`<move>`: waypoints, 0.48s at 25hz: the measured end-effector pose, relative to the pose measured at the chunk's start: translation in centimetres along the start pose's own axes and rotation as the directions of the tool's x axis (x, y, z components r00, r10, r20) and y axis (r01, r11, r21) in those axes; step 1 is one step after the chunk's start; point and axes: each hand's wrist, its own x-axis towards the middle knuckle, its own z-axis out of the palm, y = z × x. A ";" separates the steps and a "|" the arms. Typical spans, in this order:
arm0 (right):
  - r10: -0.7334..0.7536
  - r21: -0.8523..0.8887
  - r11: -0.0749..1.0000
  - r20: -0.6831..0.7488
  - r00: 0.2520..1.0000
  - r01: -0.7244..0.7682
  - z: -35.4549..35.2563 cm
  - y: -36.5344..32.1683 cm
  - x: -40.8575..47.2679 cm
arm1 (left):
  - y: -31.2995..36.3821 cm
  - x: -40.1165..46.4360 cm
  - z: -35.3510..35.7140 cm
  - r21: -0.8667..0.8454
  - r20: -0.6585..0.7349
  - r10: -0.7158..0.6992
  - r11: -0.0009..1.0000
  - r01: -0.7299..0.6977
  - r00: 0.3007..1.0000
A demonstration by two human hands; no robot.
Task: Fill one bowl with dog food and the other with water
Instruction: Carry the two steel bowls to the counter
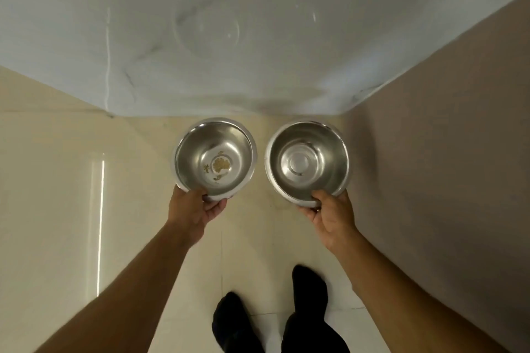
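Steel bowls, two, held side by side above the cream tiled floor (57,180), rims near but apart. Left hand (192,208) grips the near rim of the left bowl (215,156), thumb inside, fingers curled beneath; yellowish residue (220,165) sits at its bottom. Right hand (329,215) pinches the near rim of the right bowl (308,162) likewise; interior looks clean. Marbled white wall (258,37) ahead, beige wall (444,152) at right. Dark-socked feet (308,286) below.

Glossy beige floor (57,209), marbled wall (258,37)
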 end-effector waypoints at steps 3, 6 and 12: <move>-0.107 0.074 0.992 0.029 0.994 0.105 1.5 -4.9 -6.9 | 4.2 -7.7 1.4 -0.150 0.048 0.033 0.988 -0.025 0.998; -0.200 0.121 0.974 0.060 0.978 0.192 2.9 -10.4 -16.4 | 9.1 -17.9 2.0 -0.219 0.081 0.080 0.974 -0.061 0.994; -0.307 0.059 0.952 0.163 0.937 0.302 4.2 -19.4 -36.5 | 17.7 -38.8 1.8 -0.155 0.121 0.237 0.964 -0.218 0.964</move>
